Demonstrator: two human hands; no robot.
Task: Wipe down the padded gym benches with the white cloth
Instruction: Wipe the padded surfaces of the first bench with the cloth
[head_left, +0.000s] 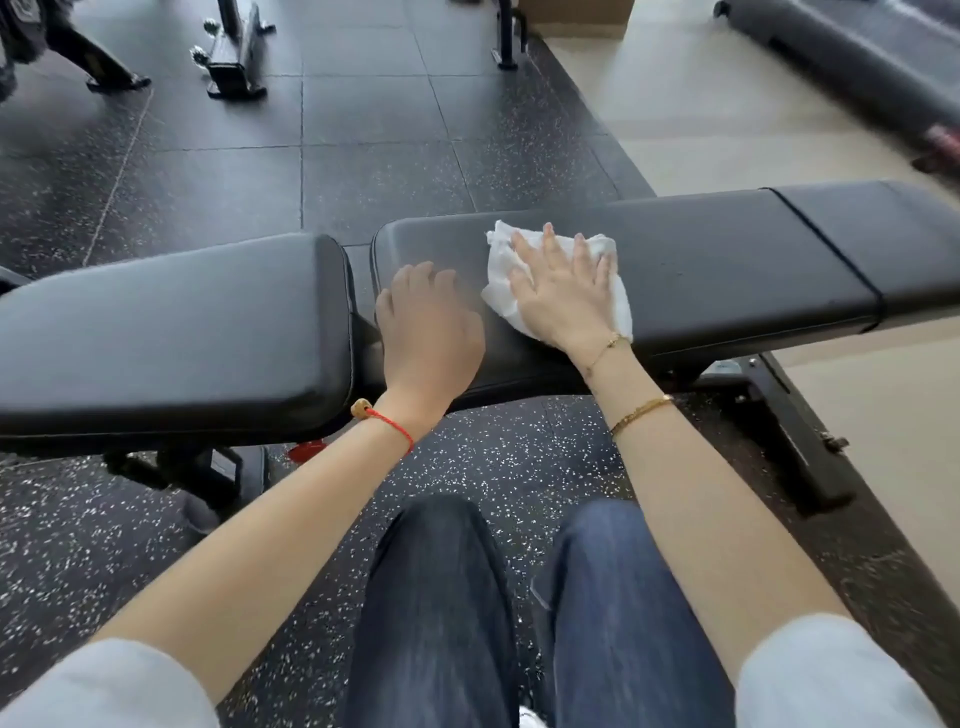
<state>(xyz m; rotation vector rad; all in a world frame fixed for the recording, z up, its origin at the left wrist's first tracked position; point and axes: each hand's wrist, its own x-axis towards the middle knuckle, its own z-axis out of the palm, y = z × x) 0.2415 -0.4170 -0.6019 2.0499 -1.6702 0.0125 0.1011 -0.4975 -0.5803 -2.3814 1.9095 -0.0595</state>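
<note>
A black padded gym bench runs across the view, with a long back pad (727, 265) on the right and a shorter seat pad (171, 322) on the left, a narrow gap between them. The crumpled white cloth (501, 257) lies on the left part of the long pad. My right hand (563, 291) presses flat on the cloth with its fingers spread. My left hand (428, 327) rests on the same pad just left of the cloth, near the gap, fingers loosely bent and holding nothing.
The bench's black steel frame and foot (795, 431) stand on speckled rubber flooring. Other machine legs (234, 57) stand at the back left. A dark padded piece (852, 57) lies on the beige floor at the back right. My jeans-clad legs fill the foreground.
</note>
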